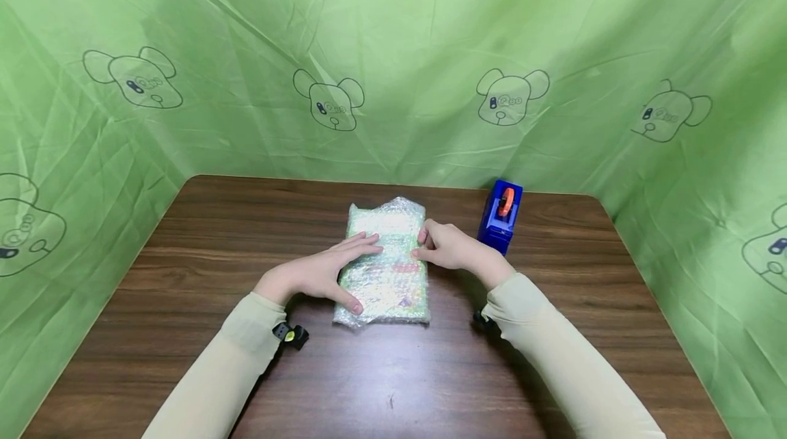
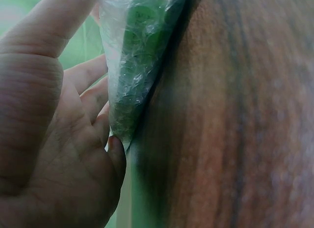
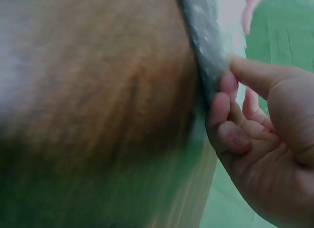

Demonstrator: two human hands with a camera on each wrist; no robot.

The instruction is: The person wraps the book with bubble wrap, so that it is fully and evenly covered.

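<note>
A flat rectangular package in clear bubble wrap (image 1: 386, 289) lies on the table, with green and some red printing showing through. My left hand (image 1: 320, 272) rests on its left side, fingers spread and extended over the top. In the left wrist view, the thumb and palm of that hand are beside the wrapped edge (image 2: 140, 56). At the package's right edge, my right hand (image 1: 451, 248) pinches the bubble wrap between thumb and curled fingers. The right wrist view shows this pinch on the wrap (image 3: 208, 36) close up. The wrapped item itself is only partly visible.
A blue tape dispenser (image 1: 496, 224) with an orange hub stands near the table's back edge, just beyond the right hand. Green fabric (image 1: 406, 29) with bear drawings encloses the dark wooden table (image 1: 203, 248) at the back and both sides.
</note>
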